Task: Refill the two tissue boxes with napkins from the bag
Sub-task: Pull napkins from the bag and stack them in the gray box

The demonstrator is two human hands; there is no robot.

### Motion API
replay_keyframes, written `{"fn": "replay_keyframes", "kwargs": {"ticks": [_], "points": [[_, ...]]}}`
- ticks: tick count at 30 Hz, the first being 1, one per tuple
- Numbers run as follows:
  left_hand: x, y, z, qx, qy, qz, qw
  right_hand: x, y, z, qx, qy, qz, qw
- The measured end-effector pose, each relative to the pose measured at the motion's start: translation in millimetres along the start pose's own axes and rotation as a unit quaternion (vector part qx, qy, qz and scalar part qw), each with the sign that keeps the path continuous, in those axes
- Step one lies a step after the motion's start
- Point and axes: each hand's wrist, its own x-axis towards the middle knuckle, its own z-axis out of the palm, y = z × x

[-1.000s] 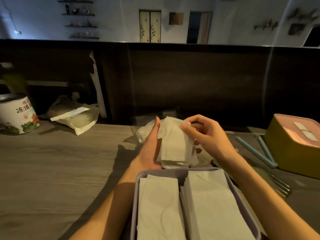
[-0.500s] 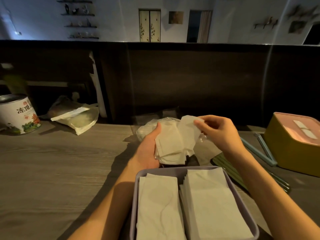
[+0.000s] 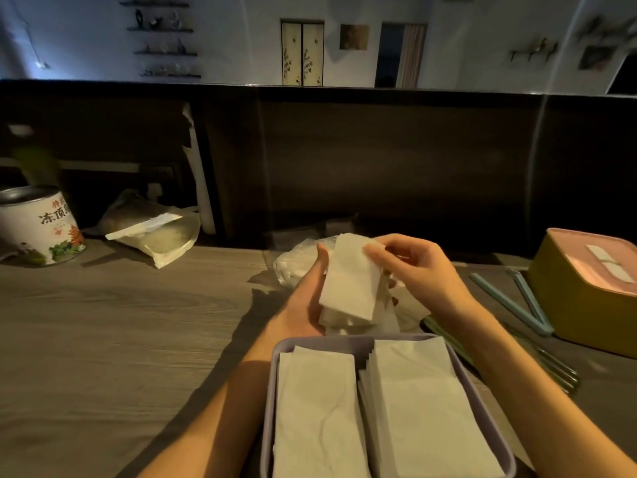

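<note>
With the left hand (image 3: 306, 305) gripping the napkins (image 3: 348, 288) and the right hand (image 3: 413, 270) pinching their top, square the edges before lowering them into the box (image 3: 272, 374).

table (image 3: 103, 339) | tin (image 3: 38, 225) | pouch (image 3: 155, 236) | lilac box (image 3: 272, 391) | yellow box (image 3: 568, 305) | napkin bag (image 3: 296, 260) | clips (image 3: 510, 301)

Two bare forearms enter from the bottom edge of the frame, one at lower left, one at lower right. No sleeves reach the wrists. Left hand (image 3: 306, 301) and right hand (image 3: 418, 274) sit mid-frame; neither seems to carry rings or a watch, though dim light limits certainty.
</note>
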Motion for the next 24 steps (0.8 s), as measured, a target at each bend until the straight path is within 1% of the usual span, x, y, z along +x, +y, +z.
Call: {"fn": "replay_keyframes", "kwargs": {"ticks": [1,2,4,6,7,9,11,14,17,20,22,24], "points": [[0,-3,0,-0.011,-0.011,-0.004,1.000,1,5,3,-0.068,0.022,-0.024,0.997],[1,-6,0,-0.025,-0.036,-0.011,0.999,1,8,6,-0.112,0.037,-0.037,0.992],[-2,-9,1,-0.022,-0.046,-0.006,0.999,3,12,7,-0.135,0.062,-0.048,0.988],[-3,-8,1,-0.025,-0.044,-0.007,0.999,4,12,5,-0.110,0.095,-0.018,0.989],[-5,-7,1,-0.034,-0.040,-0.004,0.999,5,10,3,-0.101,0.092,0.015,0.990],[-4,-6,-2,-0.054,-0.033,0.024,0.998,3,8,1,-0.088,0.038,0.087,0.992],[-5,-2,-4,-0.078,-0.011,0.055,0.995,2,8,1,-0.066,0.000,0.118,0.991],[-2,-1,-12,-0.109,-0.006,0.067,0.992,2,7,0,-0.024,0.004,0.123,0.992],[-2,1,-15,-0.159,0.006,0.084,0.984,2,9,-6,-0.008,0.014,0.106,0.994],[-6,4,-16,-0.240,0.000,0.105,0.965,3,12,-14,0.004,0.056,0.065,0.996],[-1,5,-18,-0.248,0.008,0.105,0.963,5,10,-17,0.036,0.098,0.052,0.993],[3,8,-15,-0.219,0.047,0.086,0.971,7,5,-19,0.060,0.118,0.041,0.990]]}}
